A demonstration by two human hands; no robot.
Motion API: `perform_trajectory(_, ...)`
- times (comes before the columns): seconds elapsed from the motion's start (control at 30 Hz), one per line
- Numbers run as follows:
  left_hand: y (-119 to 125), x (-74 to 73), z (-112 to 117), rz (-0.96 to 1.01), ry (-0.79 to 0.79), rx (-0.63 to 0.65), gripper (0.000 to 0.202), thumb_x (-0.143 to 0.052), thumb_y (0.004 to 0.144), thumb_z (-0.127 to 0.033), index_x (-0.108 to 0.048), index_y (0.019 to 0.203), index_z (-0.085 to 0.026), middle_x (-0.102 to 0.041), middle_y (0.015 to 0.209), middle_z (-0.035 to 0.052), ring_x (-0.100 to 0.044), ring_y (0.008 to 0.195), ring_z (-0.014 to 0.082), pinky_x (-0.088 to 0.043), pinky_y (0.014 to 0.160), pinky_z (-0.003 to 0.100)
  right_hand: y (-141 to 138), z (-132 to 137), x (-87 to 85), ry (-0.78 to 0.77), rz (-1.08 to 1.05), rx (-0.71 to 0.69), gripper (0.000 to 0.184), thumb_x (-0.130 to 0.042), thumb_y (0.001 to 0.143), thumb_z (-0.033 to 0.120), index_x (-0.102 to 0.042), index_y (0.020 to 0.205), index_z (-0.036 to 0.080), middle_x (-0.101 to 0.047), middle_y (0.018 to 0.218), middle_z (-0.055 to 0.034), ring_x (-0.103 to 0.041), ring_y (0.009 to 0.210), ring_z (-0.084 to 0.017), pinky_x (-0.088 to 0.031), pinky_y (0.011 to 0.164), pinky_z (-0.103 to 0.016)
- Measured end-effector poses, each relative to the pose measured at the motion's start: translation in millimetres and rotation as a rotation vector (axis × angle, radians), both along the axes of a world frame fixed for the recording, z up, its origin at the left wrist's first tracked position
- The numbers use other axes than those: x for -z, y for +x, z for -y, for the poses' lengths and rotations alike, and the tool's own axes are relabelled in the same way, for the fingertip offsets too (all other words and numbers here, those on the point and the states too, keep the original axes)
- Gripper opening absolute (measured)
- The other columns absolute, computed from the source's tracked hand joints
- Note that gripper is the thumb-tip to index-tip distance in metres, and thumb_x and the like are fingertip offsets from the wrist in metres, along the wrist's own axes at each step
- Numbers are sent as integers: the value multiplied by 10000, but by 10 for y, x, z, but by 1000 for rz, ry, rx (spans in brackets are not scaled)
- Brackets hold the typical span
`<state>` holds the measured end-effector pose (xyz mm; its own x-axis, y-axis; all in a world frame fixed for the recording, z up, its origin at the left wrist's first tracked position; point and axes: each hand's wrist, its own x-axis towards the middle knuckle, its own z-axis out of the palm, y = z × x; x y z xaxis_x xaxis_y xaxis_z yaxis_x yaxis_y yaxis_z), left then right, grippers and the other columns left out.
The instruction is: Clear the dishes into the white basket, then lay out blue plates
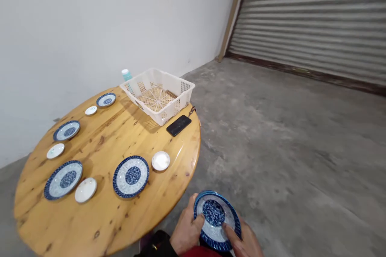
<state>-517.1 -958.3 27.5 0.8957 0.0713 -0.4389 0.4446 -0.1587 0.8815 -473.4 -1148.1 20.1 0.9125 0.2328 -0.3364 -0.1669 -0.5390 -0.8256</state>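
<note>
blue-rimmed plates (pixel 214 217), apparently stacked, are what i see gripped between my left hand (pixel 186 229) and right hand (pixel 246 240), near the round wooden table (pixel 111 128).

Plates (pixel 131 176) and saucers (pixel 161 161) on a table (pixel 120 223)
Basket (pixel 175 111) stands at far edge, phone (pixel 179 125) before it, bottle (pixel 126 75) behind; plate stack (pixel 214 212) sits right, between left hand (pixel 187 229) and right hand (pixel 245 240).

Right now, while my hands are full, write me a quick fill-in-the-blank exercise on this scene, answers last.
1. The left hand and right hand hold a plate with a ____ rim.
2. The small white dishes number ____.
3. The black phone lies on a round wooden ____.
4. The plastic basket is coloured ____.

Missing words: blue; four; table; white.
</note>
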Motion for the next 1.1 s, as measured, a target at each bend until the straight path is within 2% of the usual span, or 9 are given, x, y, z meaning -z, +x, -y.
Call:
perform_trajectory(0.1,330,-62,525,4,-14,26,696,-509,893,-322,-357,1529,-83,-577,1432,177,-560,1286,305,-388,1155,448,380,552,-62,18,-51,49,565,-589,754,571,-751,1094,149,-783,979,-148,-733,988,-357,-585,873,-409)
perform_trajectory(0.2,594,-125,786,33,4,20,625,-485,902,-284,-394,1492,-98,-681,1233,142,-641,1088,282,-481,1033,446,685,785,-108,58,-72,56,588,-626,719,611,-758,1050,143,-786,949,-148,-734,971,-359,-592,851,-405)
perform_trajectory(0.37,922,-169,801,48,88,-49,603,-463,914,-264,-404,1497,-121,-571,1447,151,-530,1332,295,-355,1185,447,1146,719,-105,135,-120,-36,538,-633,734,595,-755,1003,146,-786,951,-147,-743,927,-336,-603,821,-374)
perform_trajectory(0.5,1241,-206,677,1,98,-140,691,-476,912,-289,-324,1553,-79,-376,1617,169,-333,1507,302,-218,1271,447,1614,552,-107,174,-96,-136,485,-634,763,569,-751,963,144,-784,957,-150,-745,876,-320,-605,812,-365)
perform_trajectory(0.63,1637,-358,489,48,84,-234,703,-477,911,-291,-317,1562,-79,-327,1644,156,-265,1540,290,-173,1290,449,2174,327,-241,146,-36,-231,536,-618,810,535,-721,1140,126,-785,969,-142,-745,903,-313,-607,822,-366)
perform_trajectory(0.73,1916,-545,277,137,59,-319,689,-485,923,-300,-316,1570,-132,-325,1650,132,-278,1535,292,-186,1288,463,2591,44,-433,146,37,-292,552,-629,802,520,-707,1183,128,-783,979,-134,-744,897,-295,-605,849,-360)
perform_trajectory(0.87,2235,-845,-108,209,50,-422,665,-495,944,-322,-309,1564,-171,-345,1639,133,-316,1512,306,-218,1272,484,3061,-503,-733,185,161,-339,480,-625,786,501,-715,1111,160,-778,1015,-121,-737,869,-272,-608,833,-360)
perform_trajectory(1.0,2528,-1165,-541,329,68,-489,586,-507,940,-291,-347,1494,-190,-535,1479,135,-516,1344,287,-359,1185,468,3450,-1087,-1025,259,244,-417,387,-610,793,460,-700,1037,173,-771,1025,-110,-717,870,-258,-591,838,-372)
perform_trajectory(1.1,2754,-1390,-844,447,132,-558,524,-506,923,-263,-380,1427,-188,-592,1376,124,-557,1269,275,-402,1141,455,3748,-1501,-1257,327,256,-493,392,-634,772,419,-692,1067,168,-763,1051,-107,-701,922,-271,-571,863,-393)
